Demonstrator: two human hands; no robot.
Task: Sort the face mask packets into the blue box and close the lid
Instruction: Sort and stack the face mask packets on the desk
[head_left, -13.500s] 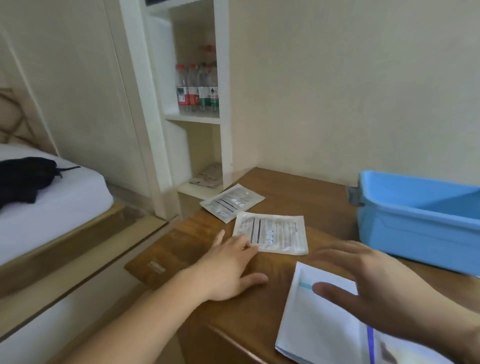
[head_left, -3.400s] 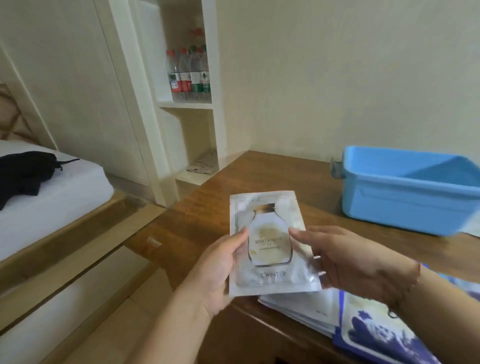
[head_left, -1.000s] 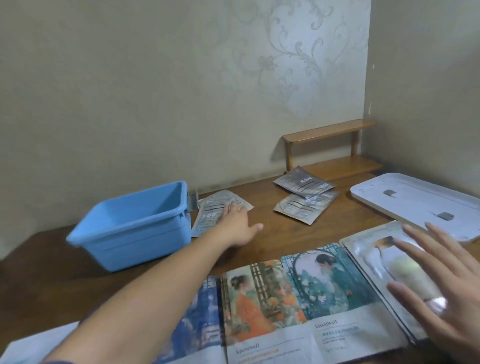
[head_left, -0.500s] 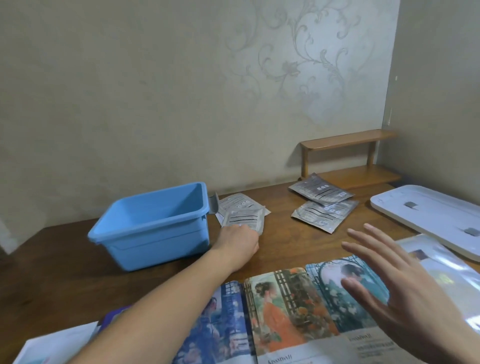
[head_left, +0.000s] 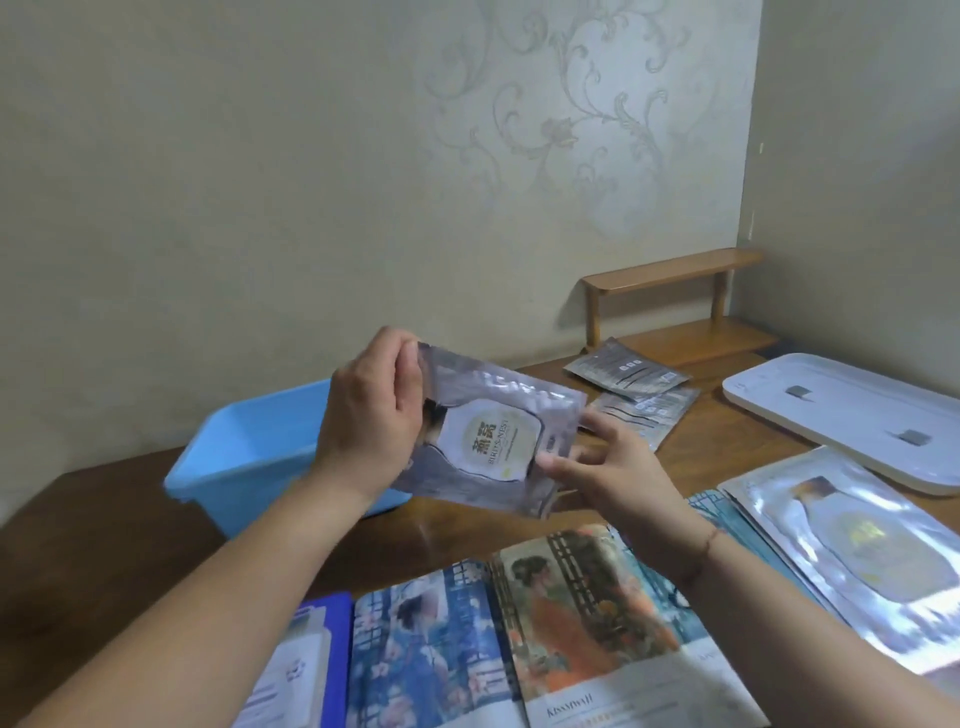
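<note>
A beige wall (head_left: 260, 182) with scrollwork is met by a wooden desk (head_left: 104, 519). On it are set a blue box (head_left: 249, 457), a white lid (head_left: 841, 415) – apart. A silver mask packet (head_left: 493, 441) is held above the desk, gripped by the left hand (head_left: 369, 421) and pinched by the right hand (head_left: 613, 467).

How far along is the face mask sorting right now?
Early, by the look of it. The visible part of the blue box shows no packets. In hand: both the left hand and right hand hold one silver packet up beside the box. Left: the grey packets, the illustrated packets along the near edge, then the white lid, lying apart on the table.
</note>
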